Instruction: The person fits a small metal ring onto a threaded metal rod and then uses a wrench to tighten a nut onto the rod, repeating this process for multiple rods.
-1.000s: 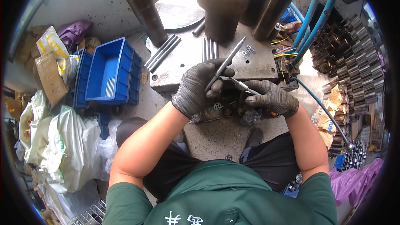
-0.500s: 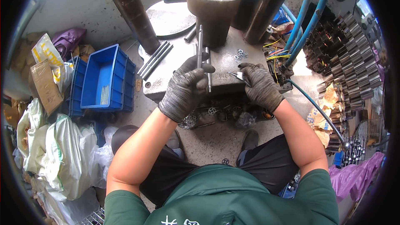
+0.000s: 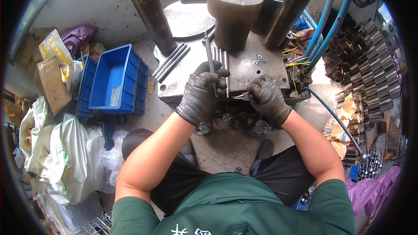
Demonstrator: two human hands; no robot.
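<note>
My left hand (image 3: 201,89), in a grey knit glove, is closed around a slim metal shaft (image 3: 209,50) that tilts upward, its upper end pointing away from me. The shaft's lower end shows just below the fingers. My right hand (image 3: 266,95), gloved alike, grips a pair of pliers (image 3: 242,97); only the narrow jaws show, pointing left toward the shaft, and the handles are hidden in the palm. Beyond my left hand, more shafts (image 3: 226,72) lie on the steel press table (image 3: 244,76). Small metal rings (image 3: 260,60) sit in a loose cluster beyond my right hand.
Several dark rods (image 3: 172,62) lie on the table's left side. A thick steel cylinder (image 3: 234,21) stands at the back between two columns (image 3: 150,13). Blue crates (image 3: 114,80) stand left, one holding rods. Hoses (image 3: 331,21) and stacked metal tubes (image 3: 370,69) are at right.
My right hand and the pliers have moved down toward the table's front edge, the jaws now nearer the shaft's lower end. The shaft in my left hand has tipped slightly to the left.
</note>
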